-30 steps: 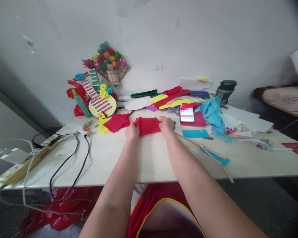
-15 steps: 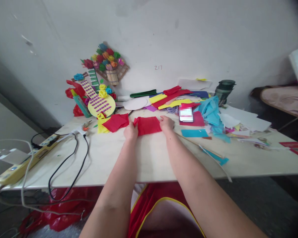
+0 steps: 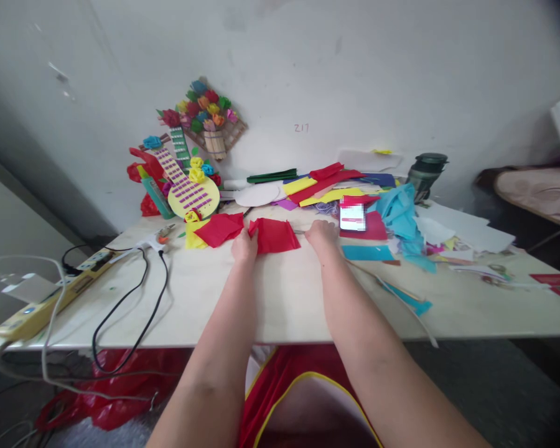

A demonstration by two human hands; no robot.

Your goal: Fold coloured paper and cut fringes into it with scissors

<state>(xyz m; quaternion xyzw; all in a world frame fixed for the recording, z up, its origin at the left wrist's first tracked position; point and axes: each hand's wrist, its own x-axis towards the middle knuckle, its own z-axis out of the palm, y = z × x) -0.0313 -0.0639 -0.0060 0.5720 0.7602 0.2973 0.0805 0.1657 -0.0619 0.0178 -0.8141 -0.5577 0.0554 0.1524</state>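
A folded sheet of red crepe paper [image 3: 276, 235] lies on the pale table [image 3: 280, 298] in front of me. My left hand [image 3: 244, 246] pinches the sheet's left edge. My right hand [image 3: 323, 234] rests on the table just right of the sheet and clear of it. Its fingers curl down and away from me, so what is under them is hidden. A second red sheet [image 3: 219, 228] lies to the left on a yellow piece [image 3: 192, 239].
Coloured paper sheets [image 3: 322, 183], turquoise scraps [image 3: 399, 211], a phone [image 3: 352, 218] and a dark jar [image 3: 424, 171] crowd the back right. A paper guitar [image 3: 186, 190] and a flower craft [image 3: 208, 121] lean on the wall. At left lie a power strip [image 3: 51, 295] and black cables [image 3: 135, 292].
My right hand has let go of the red sheet's right edge and slid a little to the right. My left hand stays on the left edge.
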